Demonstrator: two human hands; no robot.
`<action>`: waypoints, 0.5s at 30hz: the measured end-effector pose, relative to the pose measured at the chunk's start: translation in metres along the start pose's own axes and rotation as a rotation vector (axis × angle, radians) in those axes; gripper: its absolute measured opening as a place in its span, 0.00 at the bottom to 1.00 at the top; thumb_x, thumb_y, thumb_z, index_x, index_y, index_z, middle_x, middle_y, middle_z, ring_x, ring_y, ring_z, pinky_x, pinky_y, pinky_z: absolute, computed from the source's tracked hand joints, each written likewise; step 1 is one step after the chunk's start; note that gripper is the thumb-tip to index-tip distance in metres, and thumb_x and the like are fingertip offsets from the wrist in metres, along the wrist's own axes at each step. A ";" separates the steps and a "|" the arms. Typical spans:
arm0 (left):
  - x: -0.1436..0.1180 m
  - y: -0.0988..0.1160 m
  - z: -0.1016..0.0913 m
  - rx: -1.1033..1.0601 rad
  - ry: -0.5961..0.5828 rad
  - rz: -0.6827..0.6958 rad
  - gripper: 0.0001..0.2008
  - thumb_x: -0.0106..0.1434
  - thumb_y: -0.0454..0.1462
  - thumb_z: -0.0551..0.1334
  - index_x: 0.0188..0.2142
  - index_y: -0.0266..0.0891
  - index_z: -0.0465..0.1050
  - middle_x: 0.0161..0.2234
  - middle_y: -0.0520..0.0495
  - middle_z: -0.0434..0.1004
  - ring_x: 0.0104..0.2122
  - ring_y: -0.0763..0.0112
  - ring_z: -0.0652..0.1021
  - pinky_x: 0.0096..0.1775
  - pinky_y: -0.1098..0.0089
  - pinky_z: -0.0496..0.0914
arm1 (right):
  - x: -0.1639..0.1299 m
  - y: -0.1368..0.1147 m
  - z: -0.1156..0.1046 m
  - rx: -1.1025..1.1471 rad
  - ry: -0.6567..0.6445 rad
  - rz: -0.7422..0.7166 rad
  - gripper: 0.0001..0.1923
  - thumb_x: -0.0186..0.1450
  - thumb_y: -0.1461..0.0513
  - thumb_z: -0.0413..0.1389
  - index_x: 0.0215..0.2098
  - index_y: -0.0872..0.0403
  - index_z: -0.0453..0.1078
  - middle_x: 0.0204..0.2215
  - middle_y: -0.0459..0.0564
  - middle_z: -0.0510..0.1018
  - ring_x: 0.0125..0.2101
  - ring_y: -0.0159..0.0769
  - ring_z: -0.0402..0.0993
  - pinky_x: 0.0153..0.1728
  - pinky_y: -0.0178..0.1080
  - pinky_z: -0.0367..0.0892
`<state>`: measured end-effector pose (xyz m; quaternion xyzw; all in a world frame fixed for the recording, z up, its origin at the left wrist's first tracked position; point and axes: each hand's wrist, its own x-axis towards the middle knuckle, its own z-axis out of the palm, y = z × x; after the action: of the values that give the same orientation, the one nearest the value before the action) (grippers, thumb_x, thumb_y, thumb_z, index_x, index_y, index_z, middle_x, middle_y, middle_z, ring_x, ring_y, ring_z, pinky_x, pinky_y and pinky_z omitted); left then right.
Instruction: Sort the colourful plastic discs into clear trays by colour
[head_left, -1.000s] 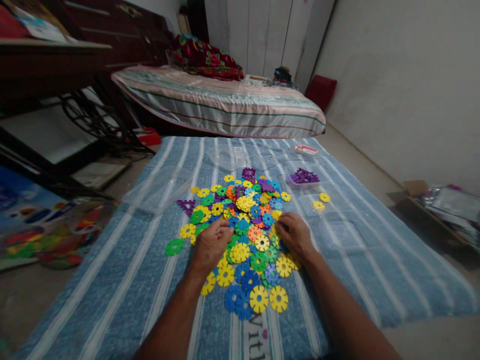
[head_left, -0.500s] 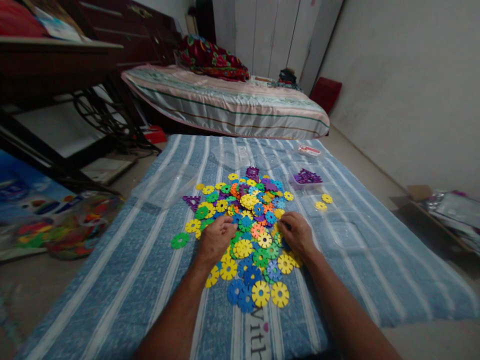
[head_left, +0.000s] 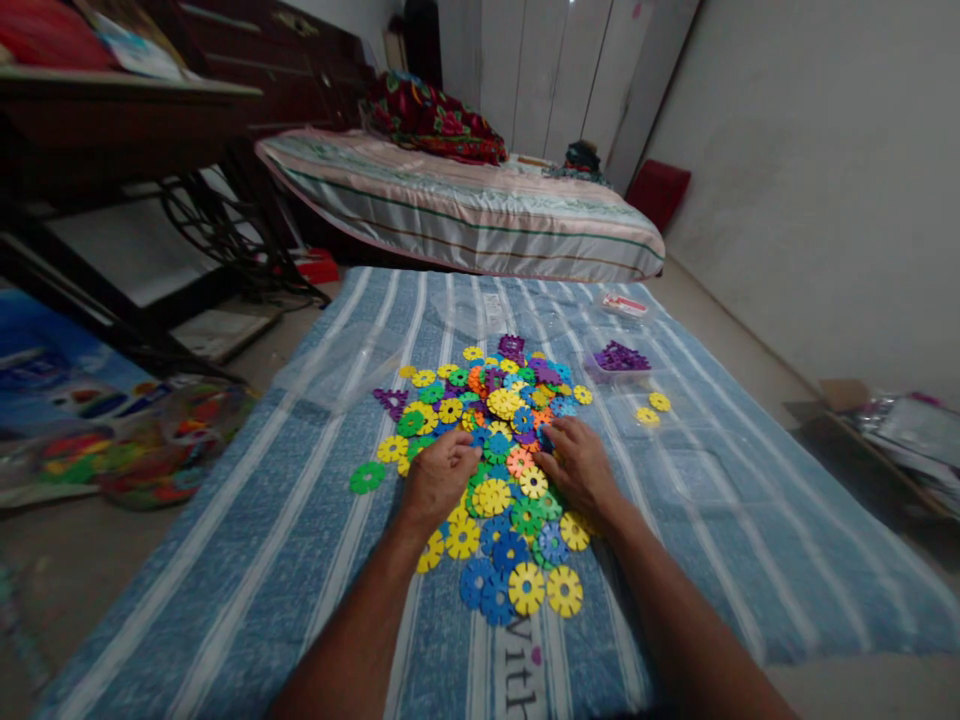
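Note:
A heap of notched plastic discs in yellow, green, blue and orange point(head_left: 520, 461) lies spread over the striped cloth. At the heap's left side is my left hand point(head_left: 442, 474), its fingers curled and thumb pressed in; whatever they hold, if anything, is hidden. My right hand point(head_left: 579, 462) reaches into the right side, thumb and fingers apart, the fingertips by a blue disc point(head_left: 547, 437). Between the hands lie a green-blue disc point(head_left: 498, 444) and stacked yellow discs point(head_left: 492, 496). Purple latticed pieces point(head_left: 511, 347) sit at the far edge, and another purple piece point(head_left: 392, 402) at the left.
A clear tub of purple pieces point(head_left: 621, 358) stands at the back right, with two loose yellow discs point(head_left: 659, 402) nearby. Transparent plastic lids point(head_left: 709, 475) lie on the striped cloth point(head_left: 315, 520). Beyond are a bed point(head_left: 465, 215) and, leftward, a treadle stand point(head_left: 214, 230).
My right hand has moved left, further into the heap, and its fingers have spread from a curled pose. My left hand stays curled in nearly the same place. The view has shifted slightly.

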<state>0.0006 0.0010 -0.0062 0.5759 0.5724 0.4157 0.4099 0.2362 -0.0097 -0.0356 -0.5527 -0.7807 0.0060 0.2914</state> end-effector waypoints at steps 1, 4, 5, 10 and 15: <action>0.000 -0.001 0.000 0.002 -0.002 0.000 0.14 0.50 0.46 0.62 0.33 0.40 0.72 0.24 0.51 0.78 0.27 0.65 0.80 0.29 0.69 0.73 | 0.000 0.000 0.000 -0.003 -0.001 0.012 0.15 0.65 0.55 0.56 0.48 0.52 0.72 0.47 0.57 0.74 0.50 0.46 0.66 0.50 0.49 0.63; 0.000 -0.003 0.000 0.011 0.001 0.005 0.13 0.51 0.46 0.62 0.33 0.40 0.72 0.25 0.50 0.78 0.28 0.65 0.80 0.29 0.69 0.73 | -0.001 0.002 -0.002 -0.018 0.004 0.040 0.10 0.66 0.56 0.55 0.42 0.52 0.73 0.43 0.55 0.75 0.45 0.44 0.68 0.47 0.45 0.65; 0.001 -0.003 0.000 0.011 0.003 0.006 0.13 0.51 0.45 0.62 0.33 0.40 0.72 0.25 0.50 0.78 0.28 0.65 0.80 0.30 0.69 0.73 | -0.001 0.002 -0.002 -0.025 0.011 0.048 0.09 0.66 0.56 0.55 0.40 0.52 0.73 0.42 0.55 0.75 0.44 0.44 0.69 0.46 0.45 0.65; 0.001 -0.003 0.001 -0.007 0.000 0.000 0.14 0.50 0.46 0.63 0.33 0.40 0.72 0.25 0.50 0.78 0.27 0.65 0.80 0.30 0.69 0.73 | -0.003 0.004 0.000 -0.019 0.040 0.063 0.07 0.65 0.58 0.56 0.37 0.52 0.73 0.42 0.55 0.76 0.45 0.44 0.69 0.46 0.44 0.65; 0.000 0.001 0.001 0.005 -0.007 0.009 0.13 0.50 0.45 0.62 0.32 0.41 0.71 0.25 0.50 0.78 0.27 0.65 0.80 0.31 0.69 0.73 | -0.002 0.005 0.002 0.014 0.070 0.079 0.08 0.65 0.56 0.56 0.38 0.51 0.74 0.41 0.54 0.77 0.44 0.43 0.70 0.45 0.44 0.65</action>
<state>0.0013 0.0014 -0.0058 0.5808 0.5695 0.4140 0.4086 0.2406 -0.0091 -0.0398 -0.5808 -0.7477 0.0038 0.3219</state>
